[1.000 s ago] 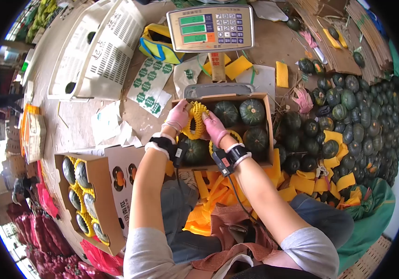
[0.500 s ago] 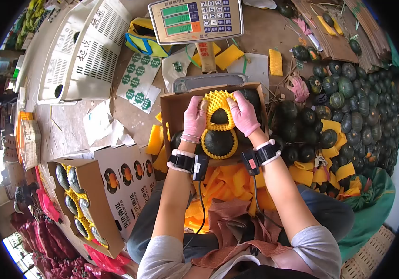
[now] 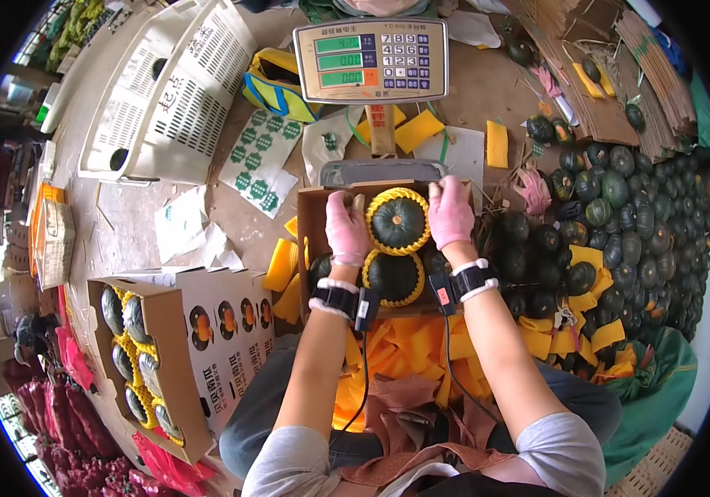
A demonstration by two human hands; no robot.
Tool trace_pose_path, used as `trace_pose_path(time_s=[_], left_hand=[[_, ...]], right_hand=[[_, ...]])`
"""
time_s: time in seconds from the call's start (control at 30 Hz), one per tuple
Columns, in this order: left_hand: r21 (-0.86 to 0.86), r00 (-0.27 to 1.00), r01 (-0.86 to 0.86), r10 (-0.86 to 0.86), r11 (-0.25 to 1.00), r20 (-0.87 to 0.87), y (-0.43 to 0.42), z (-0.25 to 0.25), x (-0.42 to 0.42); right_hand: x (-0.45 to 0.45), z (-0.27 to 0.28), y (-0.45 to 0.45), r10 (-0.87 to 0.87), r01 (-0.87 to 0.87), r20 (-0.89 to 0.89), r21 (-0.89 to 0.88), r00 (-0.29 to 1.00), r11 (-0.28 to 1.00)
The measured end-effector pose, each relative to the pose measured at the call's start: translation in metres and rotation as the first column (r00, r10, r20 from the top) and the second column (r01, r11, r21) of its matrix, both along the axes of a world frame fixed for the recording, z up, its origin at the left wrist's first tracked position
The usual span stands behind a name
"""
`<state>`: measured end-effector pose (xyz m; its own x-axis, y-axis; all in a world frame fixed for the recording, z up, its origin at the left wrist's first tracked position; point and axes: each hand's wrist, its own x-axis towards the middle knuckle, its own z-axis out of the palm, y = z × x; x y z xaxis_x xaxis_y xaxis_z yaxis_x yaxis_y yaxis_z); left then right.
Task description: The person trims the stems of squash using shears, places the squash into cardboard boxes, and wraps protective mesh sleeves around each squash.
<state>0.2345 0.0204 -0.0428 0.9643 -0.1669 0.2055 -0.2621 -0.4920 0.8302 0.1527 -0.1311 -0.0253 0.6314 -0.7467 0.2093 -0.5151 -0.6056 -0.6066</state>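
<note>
A dark green pumpkin [image 3: 397, 222] sits stem up in the cardboard box [image 3: 312, 217], a yellow foam net [image 3: 378, 199] ringing its edge. Just in front of it lies a second netted pumpkin [image 3: 392, 275]. My left hand [image 3: 345, 229], in a pink glove with bare fingertips, is at the first pumpkin's left side, thumb and fingers apart. On the other side my right hand [image 3: 452, 210], gloved alike, is close to the net with its fingers loosely extended. Neither hand appears to grip anything. More dark pumpkins show partly beside these two.
Behind the box stands a digital scale [image 3: 374, 60]. A packed carton [image 3: 197, 352] of netted pumpkins is at left, below a white crate [image 3: 174, 95]. Heaped pumpkins [image 3: 611, 207] cover the right side. Yellow foam nets [image 3: 404, 340] lie before my lap.
The yellow net has come down off the far pumpkin's top, baring it. My hands have let go and moved apart to its sides. The scale's top reading has changed.
</note>
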Motion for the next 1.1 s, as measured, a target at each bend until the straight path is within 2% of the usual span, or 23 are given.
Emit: trace_pose_path(time_s=[0.03, 0.07, 0.1, 0.13, 0.2, 0.3, 0.43, 0.47, 0.53, 0.57, 0.6, 0.63, 0.67, 0.73, 0.77, 0.8, 0.83, 0.87, 0.93, 0.97, 1.0, 1.07, 1.1], left_hand=[[-0.075, 0.988, 0.006, -0.018, 0.997, -0.152, 0.002, 0.011, -0.007], [-0.247, 0.986, 0.125, -0.147, 0.961, -0.074, 0.005, 0.011, -0.013], [-0.12, 0.969, 0.239, -0.23, 0.963, 0.088, 0.005, 0.025, -0.019], [0.024, 0.917, 0.329, -0.326, 0.944, 0.23, 0.006, 0.039, -0.025], [0.12, 0.904, 0.372, -0.389, 0.92, 0.177, 0.006, 0.027, -0.028], [0.007, 0.907, 0.418, -0.417, 0.908, -0.064, 0.004, 0.025, -0.019], [-0.082, 0.844, 0.513, -0.519, 0.855, -0.133, 0.013, 0.014, -0.006], [-0.248, 0.783, 0.543, -0.591, 0.802, -0.196, 0.013, 0.011, -0.002], [-0.325, 0.646, 0.652, -0.726, 0.685, -0.236, 0.022, 0.004, 0.008], [-0.175, 0.638, 0.714, -0.733, 0.678, -0.235, 0.028, 0.024, 0.012], [-0.025, 0.628, 0.759, -0.741, 0.651, -0.24, 0.035, 0.052, 0.015], [0.08, 0.619, 0.781, -0.752, 0.619, -0.225, 0.041, 0.073, 0.02], [0.117, 0.611, 0.782, -0.717, 0.612, -0.337, 0.049, 0.093, 0.025], [0.363, 0.585, 0.811, -0.662, 0.459, -0.469, 0.058, 0.112, 0.047], [0.39, 0.567, 0.822, -0.668, 0.415, -0.483, 0.064, 0.105, 0.06], [0.419, 0.553, 0.827, -0.67, 0.373, -0.495, 0.068, 0.098, 0.071], [0.359, 0.53, 0.847, -0.68, 0.392, -0.507, 0.073, 0.09, 0.08], [0.427, 0.567, 0.819, -0.657, 0.383, -0.497, 0.075, 0.086, 0.082], [0.548, 0.634, 0.755, -0.615, 0.36, -0.47, 0.073, 0.073, 0.078], [0.632, 0.727, 0.656, -0.57, 0.413, -0.382, 0.073, 0.057, 0.066], [0.769, 0.76, 0.559, -0.564, 0.311, -0.325, 0.07, 0.041, 0.057], [0.8, 0.843, 0.358, -0.535, 0.481, -0.056, 0.082, 0.003, 0.042], [0.715, 0.809, 0.446, -0.584, 0.538, -0.065, 0.084, 0.021, 0.042]], right_hand=[[-0.007, 0.002, 0.0, 0.076, -0.078, 0.094, 0.018, 0.993, 0.997], [-0.015, 0.008, 0.003, 0.146, -0.154, 0.187, 0.028, 0.971, 0.988], [-0.025, 0.014, 0.01, 0.291, -0.284, 0.302, -0.067, 0.908, 0.956], [-0.031, 0.014, 0.017, 0.394, -0.377, 0.223, -0.119, 0.891, 0.919], [-0.037, 0.015, 0.023, 0.34, -0.33, 0.111, -0.099, 0.934, 0.939], [-0.031, 0.01, 0.028, 0.271, -0.275, 0.052, 0.082, 0.961, 0.958], [-0.026, 0.003, 0.032, 0.235, -0.249, 0.145, 0.088, 0.961, 0.965], [-0.025, 0.005, 0.034, 0.222, -0.24, 0.159, 0.107, 0.962, 0.965], [-0.026, 0.004, 0.037, 0.187, -0.215, 0.179, 0.151, 0.966, 0.965], [-0.024, 0.012, 0.046, 0.118, -0.132, 0.179, 0.071, 0.977, 0.989], [-0.024, 0.011, 0.052, 0.048, -0.108, 0.293, 0.193, 0.955, 0.975], [-0.026, 0.017, 0.061, -0.011, -0.093, 0.234, 0.427, 0.972, 0.899], [-0.028, 0.024, 0.071, -0.061, -0.059, 0.164, 0.639, 0.985, 0.767], [-0.023, -0.014, 0.089, -0.054, -0.125, 0.202, 0.771, 0.978, 0.624], [-0.012, 0.029, 0.095, -0.338, -0.093, 0.061, 0.992, 0.939, -0.081], [-0.004, 0.016, 0.101, -0.357, -0.172, 0.113, 0.975, 0.927, -0.139], [0.002, 0.004, 0.105, -0.377, -0.154, 0.081, 0.974, 0.923, -0.167], [0.008, 0.0, 0.108, -0.396, -0.133, 0.045, 0.971, 0.917, -0.197], [0.012, -0.008, 0.111, -0.445, -0.2, 0.104, 0.964, 0.89, -0.174], [0.012, -0.012, 0.114, -0.461, -0.23, 0.134, 0.96, 0.877, -0.158], [0.012, -0.016, 0.117, -0.44, -0.271, 0.2, 0.957, 0.875, -0.105], [0.011, -0.023, 0.118, -0.368, -0.366, 0.338, 0.931, 0.866, -0.005], [0.008, -0.015, 0.114, -0.232, -0.344, 0.363, 0.931, 0.902, 0.118]])
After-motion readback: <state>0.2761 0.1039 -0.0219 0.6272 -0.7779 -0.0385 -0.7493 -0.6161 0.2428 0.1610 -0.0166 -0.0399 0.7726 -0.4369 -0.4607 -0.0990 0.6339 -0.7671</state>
